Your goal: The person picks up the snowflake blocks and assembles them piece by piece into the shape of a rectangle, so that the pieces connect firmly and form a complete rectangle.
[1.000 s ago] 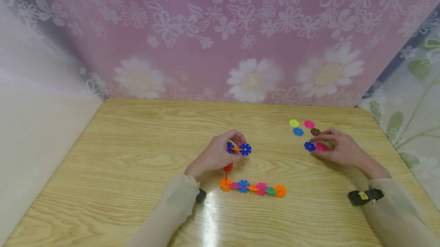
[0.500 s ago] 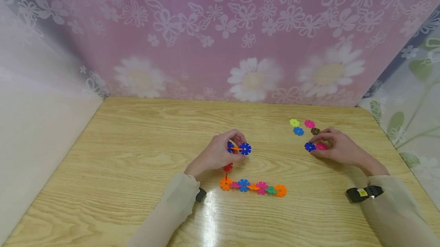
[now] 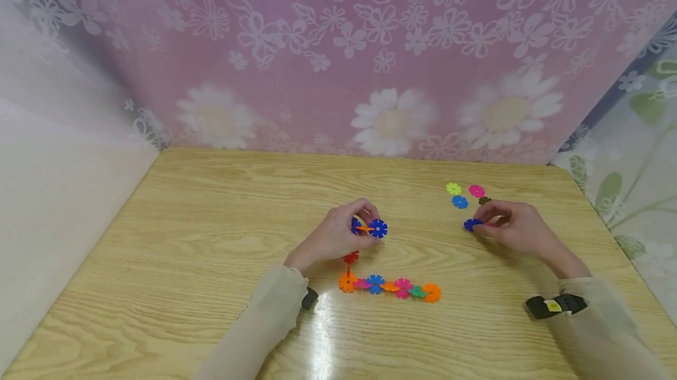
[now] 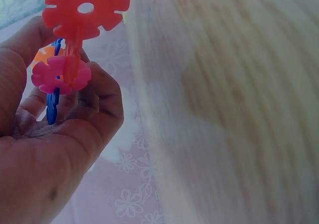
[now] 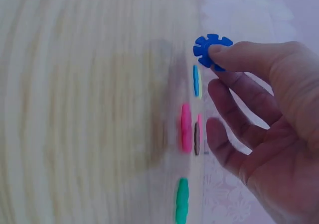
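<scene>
In the head view my left hand [image 3: 338, 230] holds one end of a chain of notched plastic discs. A dark blue disc [image 3: 378, 228] and an orange disc [image 3: 365, 228] show at its fingertips. Below the hand, a red disc [image 3: 351, 257] links down to an orange disc [image 3: 347, 282], where the chain turns right along the table. The left wrist view shows a pink disc [image 4: 60, 74] and a red disc [image 4: 85, 10] near the fingers. My right hand [image 3: 520, 227] pinches a loose dark blue disc [image 5: 211, 51] between thumb and fingers, raised off the table.
At the table's back right lie loose discs: yellow [image 3: 453, 188], pink [image 3: 477, 191], light blue [image 3: 459, 202] and brown [image 3: 484, 200]. The right wrist view adds another pink disc [image 5: 186, 128] and a green disc [image 5: 182, 201]. A flowered curtain [image 3: 296, 74] hangs behind the table.
The right hand has pinched the dark blue disc and lifted it, tilting it and shifting it slightly left from its place beside the pink disc. The left hand holds still.
</scene>
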### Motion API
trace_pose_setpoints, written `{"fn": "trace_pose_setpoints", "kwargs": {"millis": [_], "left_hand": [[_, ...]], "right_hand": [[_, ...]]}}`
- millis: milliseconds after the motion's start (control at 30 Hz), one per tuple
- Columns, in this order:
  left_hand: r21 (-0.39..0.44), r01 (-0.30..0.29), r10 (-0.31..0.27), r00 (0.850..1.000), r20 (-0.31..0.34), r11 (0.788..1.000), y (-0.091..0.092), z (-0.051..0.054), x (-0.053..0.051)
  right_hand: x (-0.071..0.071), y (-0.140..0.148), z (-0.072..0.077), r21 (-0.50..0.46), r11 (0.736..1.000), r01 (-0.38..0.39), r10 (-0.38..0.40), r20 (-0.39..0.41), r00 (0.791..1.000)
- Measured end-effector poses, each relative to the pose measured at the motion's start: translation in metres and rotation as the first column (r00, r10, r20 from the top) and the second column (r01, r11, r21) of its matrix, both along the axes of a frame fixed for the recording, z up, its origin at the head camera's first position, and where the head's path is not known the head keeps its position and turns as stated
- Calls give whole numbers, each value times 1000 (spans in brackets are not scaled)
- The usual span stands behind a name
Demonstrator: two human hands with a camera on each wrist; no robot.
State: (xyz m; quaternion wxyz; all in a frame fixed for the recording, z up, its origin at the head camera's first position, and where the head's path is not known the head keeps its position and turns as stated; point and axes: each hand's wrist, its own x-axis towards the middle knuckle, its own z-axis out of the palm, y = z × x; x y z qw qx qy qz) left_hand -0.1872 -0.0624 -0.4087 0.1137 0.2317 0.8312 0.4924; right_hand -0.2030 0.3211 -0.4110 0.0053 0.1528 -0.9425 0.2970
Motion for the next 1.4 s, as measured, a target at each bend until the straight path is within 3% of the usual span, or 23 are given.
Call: {"fn": "trace_pose_setpoints", "kwargs": {"millis": [400,733,1033,1400], "left_hand": [[-9,-3,3,1000,20,1000,0,1,1],[-11,-12,12,1000,12,1000,0,-1,-1],[-6,-4,4,1000,21,1000,-1,-2,-1],[-3,12,-12,1000,25,1000,-1,-2,-2]], "right_hand": [[7,-24,-3,-160,985,-57,57,-1,998],[7,-49,-10,-290,943,-165,175,8,985],[10,-75,-10,-342,911,-229,242,-5,970],[11,-94,-12,-373,895,-245,256,-21,967]]}}
